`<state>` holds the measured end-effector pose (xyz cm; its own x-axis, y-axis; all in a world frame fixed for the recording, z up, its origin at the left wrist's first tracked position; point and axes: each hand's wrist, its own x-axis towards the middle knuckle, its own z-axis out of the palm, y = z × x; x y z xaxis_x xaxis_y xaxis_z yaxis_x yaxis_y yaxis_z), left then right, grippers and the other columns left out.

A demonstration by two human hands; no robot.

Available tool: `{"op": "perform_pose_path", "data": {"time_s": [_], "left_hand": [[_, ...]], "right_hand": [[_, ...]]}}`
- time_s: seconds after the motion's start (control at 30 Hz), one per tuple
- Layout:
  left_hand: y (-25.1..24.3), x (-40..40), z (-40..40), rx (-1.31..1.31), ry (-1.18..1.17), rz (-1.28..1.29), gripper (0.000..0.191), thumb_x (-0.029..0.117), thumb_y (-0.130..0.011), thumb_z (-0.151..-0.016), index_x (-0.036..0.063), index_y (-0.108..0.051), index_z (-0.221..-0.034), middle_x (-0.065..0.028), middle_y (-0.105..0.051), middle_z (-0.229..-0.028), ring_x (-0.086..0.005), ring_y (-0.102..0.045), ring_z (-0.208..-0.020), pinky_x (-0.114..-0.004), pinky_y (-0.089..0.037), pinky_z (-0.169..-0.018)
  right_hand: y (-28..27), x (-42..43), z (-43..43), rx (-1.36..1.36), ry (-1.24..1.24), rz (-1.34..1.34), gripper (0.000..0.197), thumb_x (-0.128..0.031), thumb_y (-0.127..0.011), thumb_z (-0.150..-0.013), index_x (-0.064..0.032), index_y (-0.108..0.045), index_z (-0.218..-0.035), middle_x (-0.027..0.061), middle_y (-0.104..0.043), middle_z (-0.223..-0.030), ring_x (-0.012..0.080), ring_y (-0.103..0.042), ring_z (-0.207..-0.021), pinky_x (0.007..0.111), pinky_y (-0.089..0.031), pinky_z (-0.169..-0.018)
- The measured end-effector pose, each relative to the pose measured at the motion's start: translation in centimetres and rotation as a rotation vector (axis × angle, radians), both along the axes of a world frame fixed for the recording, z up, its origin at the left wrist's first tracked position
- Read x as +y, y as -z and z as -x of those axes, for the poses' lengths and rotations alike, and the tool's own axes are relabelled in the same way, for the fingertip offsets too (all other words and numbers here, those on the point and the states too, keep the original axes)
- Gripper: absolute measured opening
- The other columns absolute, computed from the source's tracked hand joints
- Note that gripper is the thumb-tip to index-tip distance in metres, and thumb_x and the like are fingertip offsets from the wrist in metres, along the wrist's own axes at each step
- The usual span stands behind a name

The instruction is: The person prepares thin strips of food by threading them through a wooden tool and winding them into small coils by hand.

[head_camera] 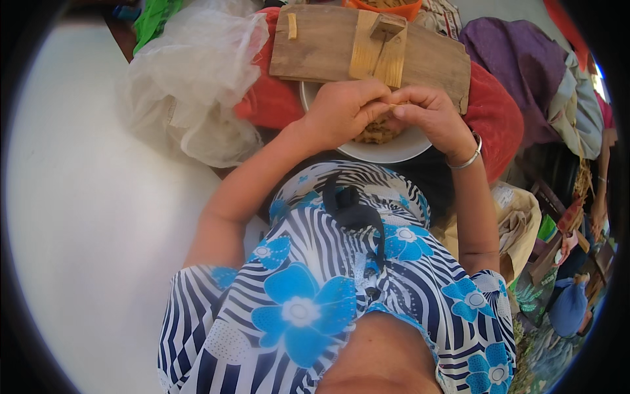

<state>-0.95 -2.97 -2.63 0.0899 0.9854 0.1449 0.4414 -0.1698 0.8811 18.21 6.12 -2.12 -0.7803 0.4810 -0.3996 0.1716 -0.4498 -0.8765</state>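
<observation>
My left hand [344, 109] and my right hand [429, 114] meet at their fingertips above a white bowl [389, 156]. Pinched between both sets of fingertips is a small tan piece [393, 105], mostly hidden by the fingers. Many brown-tan pieces [376, 134] lie heaped in the bowl beneath, partly covered by my hands. Just beyond the bowl, a wooden board [315, 49] rests across red cloth at my knees. A paler wood strip [362, 47] with a small raised wooden block [389, 27] is set on it. One short yellowish piece [292, 26] lies at the board's left.
A whitish translucent sack [192, 88] is bunched at the left. An orange container [389, 7] of brown pieces stands behind the board. At the right are purple cloth [512, 69], a brown paper sack [517, 226], and another person's arm [601, 192].
</observation>
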Motion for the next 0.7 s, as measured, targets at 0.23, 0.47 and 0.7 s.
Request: {"op": "perform_pose_path", "data": {"time_s": [0.23, 0.47, 0.7], "left_hand": [[-0.1, 0.8, 1.9, -0.295, -0.016, 0.339, 0.010, 0.011, -0.058, -0.090, 0.0013, -0.060, -0.092, -0.0017, -0.058, -0.074, -0.0086, -0.052, -0.070, -0.026, -0.045, -0.063], [2.1, 4.6, 4.5, -0.262, -0.115, 0.358, 0.017, 0.015, -0.057, -0.091, -0.0011, -0.061, -0.094, -0.0005, -0.061, -0.078, -0.0070, -0.053, -0.074, -0.024, -0.045, -0.067], [5.4, 6.1, 5.1, 0.245, -0.289, 0.220, 0.019, 0.017, -0.058, -0.088, -0.0013, -0.061, -0.093, -0.0077, -0.063, -0.077, -0.0135, -0.057, -0.072, -0.031, -0.047, -0.069]], "right_hand": [[1.3, 1.0, -0.9, -0.012, 0.119, -0.156, 0.015, -0.006, -0.064, -0.087, 0.0003, -0.065, -0.100, 0.0015, -0.064, -0.080, 0.0063, -0.057, -0.065, 0.020, -0.047, -0.063], [4.1, 1.7, 1.9, -0.087, 0.399, -0.346, 0.013, -0.008, -0.062, -0.089, -0.0004, -0.066, -0.098, -0.0010, -0.060, -0.074, 0.0050, -0.053, -0.064, 0.021, -0.044, -0.060], [5.3, 1.9, 3.3, -0.312, 0.293, -1.247, 0.010, -0.009, -0.060, -0.084, -0.0035, -0.066, -0.089, 0.0155, -0.063, -0.086, 0.0319, -0.060, -0.077, 0.039, -0.047, -0.066]]}}
